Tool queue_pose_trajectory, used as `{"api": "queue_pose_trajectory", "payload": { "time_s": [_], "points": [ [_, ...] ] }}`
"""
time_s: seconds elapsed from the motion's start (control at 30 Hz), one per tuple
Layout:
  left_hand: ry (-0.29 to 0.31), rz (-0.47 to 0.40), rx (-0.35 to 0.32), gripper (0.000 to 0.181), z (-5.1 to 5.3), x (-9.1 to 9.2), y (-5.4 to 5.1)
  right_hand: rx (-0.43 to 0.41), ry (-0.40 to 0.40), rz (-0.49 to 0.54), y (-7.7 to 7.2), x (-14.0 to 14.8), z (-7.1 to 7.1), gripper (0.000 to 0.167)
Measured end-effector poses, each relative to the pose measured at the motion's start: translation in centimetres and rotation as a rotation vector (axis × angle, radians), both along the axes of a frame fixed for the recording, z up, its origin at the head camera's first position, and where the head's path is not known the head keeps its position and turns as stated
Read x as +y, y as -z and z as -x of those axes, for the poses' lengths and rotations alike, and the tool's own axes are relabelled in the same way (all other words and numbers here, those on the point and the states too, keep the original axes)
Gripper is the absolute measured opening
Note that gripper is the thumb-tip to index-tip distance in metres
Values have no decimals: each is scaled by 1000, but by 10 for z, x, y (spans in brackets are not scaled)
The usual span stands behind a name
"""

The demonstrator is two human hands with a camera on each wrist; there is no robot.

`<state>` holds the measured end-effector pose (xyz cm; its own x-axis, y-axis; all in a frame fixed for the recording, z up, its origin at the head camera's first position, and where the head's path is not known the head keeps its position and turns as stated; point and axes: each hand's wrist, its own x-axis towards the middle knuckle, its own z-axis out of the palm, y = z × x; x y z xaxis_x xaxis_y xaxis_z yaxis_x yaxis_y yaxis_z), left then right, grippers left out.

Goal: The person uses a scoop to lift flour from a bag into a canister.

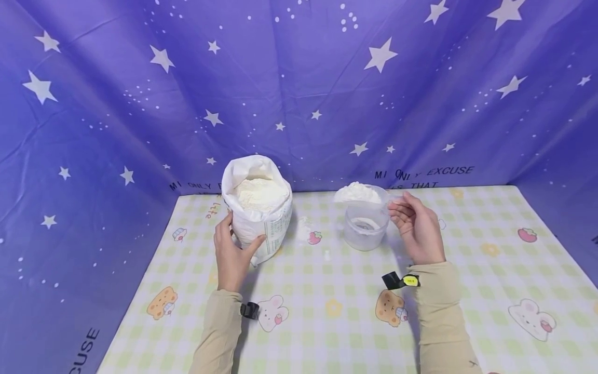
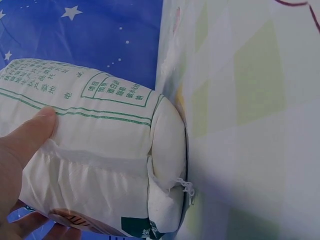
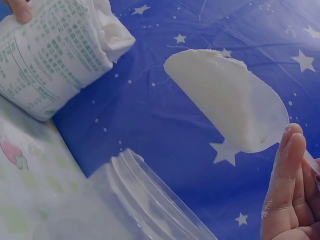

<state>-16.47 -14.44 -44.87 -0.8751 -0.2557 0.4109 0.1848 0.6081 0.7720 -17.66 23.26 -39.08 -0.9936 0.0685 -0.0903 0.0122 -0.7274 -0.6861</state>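
Observation:
My left hand (image 1: 235, 255) grips the side of a white bag (image 1: 275, 226) of pale powder, its top open; the left wrist view has the thumb against the bag's printed face (image 2: 100, 135). In my right hand (image 1: 420, 228) is the handle of a clear scoop (image 3: 215, 95) heaped with white powder, held above a clear jar (image 1: 365, 239). A little white powder lies low inside the jar. White dust coats the fingers (image 3: 285, 175) of the right hand.
A checked cloth (image 1: 327, 337) with cartoon prints covers the table. Behind it hangs a blue curtain with stars (image 1: 299, 78). Between bag and jar are a faint powder patch (image 1: 304, 228) and a small whitish thing (image 1: 327, 255).

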Motion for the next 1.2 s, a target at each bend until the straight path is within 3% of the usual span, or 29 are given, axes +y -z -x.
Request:
{"api": "queue_pose_trajectory", "payload": {
  "time_s": [0.43, 1.07, 1.2],
  "points": [
    [0, 1, 4, 88, 1, -3, 2, 4, 72, -4, 3, 20, 0, 23],
    [-7, -3, 3, 90, 1, -3, 2, 1, 250, -194, 6, 29, -3, 21],
    [-8, -2, 2, 90, 1, -4, 3, -20, 305, -276, 5, 29, -2, 22]
  ]
}}
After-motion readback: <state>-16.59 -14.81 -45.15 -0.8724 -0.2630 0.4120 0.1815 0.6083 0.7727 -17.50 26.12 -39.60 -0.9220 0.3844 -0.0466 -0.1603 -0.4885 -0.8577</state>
